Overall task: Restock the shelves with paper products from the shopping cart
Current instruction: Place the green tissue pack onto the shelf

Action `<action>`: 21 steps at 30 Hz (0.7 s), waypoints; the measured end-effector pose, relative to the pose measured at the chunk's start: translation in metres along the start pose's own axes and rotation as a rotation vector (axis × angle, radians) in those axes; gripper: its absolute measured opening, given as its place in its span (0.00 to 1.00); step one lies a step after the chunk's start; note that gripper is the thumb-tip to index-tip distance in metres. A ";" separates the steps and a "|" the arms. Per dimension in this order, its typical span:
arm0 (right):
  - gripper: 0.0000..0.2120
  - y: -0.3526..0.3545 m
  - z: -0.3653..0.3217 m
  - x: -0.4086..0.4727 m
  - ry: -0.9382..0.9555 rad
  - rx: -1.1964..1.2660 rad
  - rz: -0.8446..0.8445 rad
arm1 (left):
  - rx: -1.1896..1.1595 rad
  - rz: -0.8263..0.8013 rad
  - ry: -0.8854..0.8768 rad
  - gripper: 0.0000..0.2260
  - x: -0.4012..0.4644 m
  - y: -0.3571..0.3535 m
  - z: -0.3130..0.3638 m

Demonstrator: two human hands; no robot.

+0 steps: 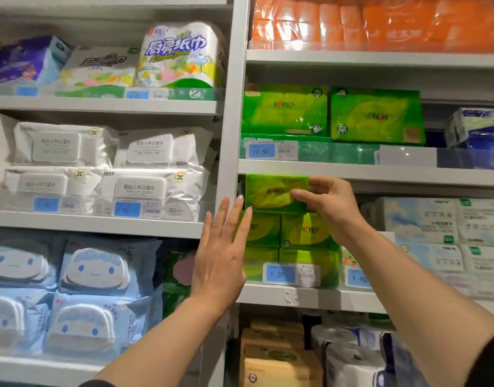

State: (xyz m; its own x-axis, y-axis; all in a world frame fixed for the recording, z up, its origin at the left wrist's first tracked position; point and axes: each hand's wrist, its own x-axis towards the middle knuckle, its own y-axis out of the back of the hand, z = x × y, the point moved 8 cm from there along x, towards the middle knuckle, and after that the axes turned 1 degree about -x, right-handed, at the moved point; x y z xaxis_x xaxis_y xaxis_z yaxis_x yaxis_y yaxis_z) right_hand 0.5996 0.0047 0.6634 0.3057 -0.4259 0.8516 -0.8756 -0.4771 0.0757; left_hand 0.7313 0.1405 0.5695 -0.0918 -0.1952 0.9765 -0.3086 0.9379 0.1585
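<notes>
Fingers of the right hand curl round the right end of a green tissue pack, thumb across its glossy front, holding it on top of the green stack just under the shelf board above. Soft rectangular block, this pack, its film wrapper catching the light, a yellow leaf shape on the face. Left hand is flat and spread, fingers straight, palm toward the shelf, hovering in front of the stack's left edge; whether the fingertips touch the pack is hard to say. Left of the stack, past the grey upright, sit puffy white wet-wipe pouches with hard flip lids, and below those pale blue packs printed with a cartoon face. Below the stack, tan boxes and wrapped paper rolls, cut off by the frame's bottom edge. Price tags in front of the stack are blurred, the small print unreadable. Above, orange packs smear into glare.
</notes>
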 end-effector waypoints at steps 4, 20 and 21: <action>0.06 0.012 0.003 0.005 -0.076 -0.008 0.077 | 0.023 0.002 -0.007 0.42 0.001 -0.001 0.000; 0.07 0.003 0.014 0.017 0.015 -0.389 0.045 | 0.045 0.003 -0.023 0.39 -0.002 0.000 0.002; 0.07 0.004 0.016 0.019 -0.005 -0.433 0.057 | 0.048 0.001 -0.024 0.40 -0.002 -0.001 0.002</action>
State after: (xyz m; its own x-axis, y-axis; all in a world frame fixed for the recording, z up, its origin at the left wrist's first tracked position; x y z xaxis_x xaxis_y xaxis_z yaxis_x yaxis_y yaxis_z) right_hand 0.6079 -0.0176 0.6714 0.2528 -0.4464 0.8584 -0.9670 -0.0867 0.2396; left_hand 0.7297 0.1399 0.5672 -0.1145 -0.2015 0.9728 -0.3536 0.9233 0.1496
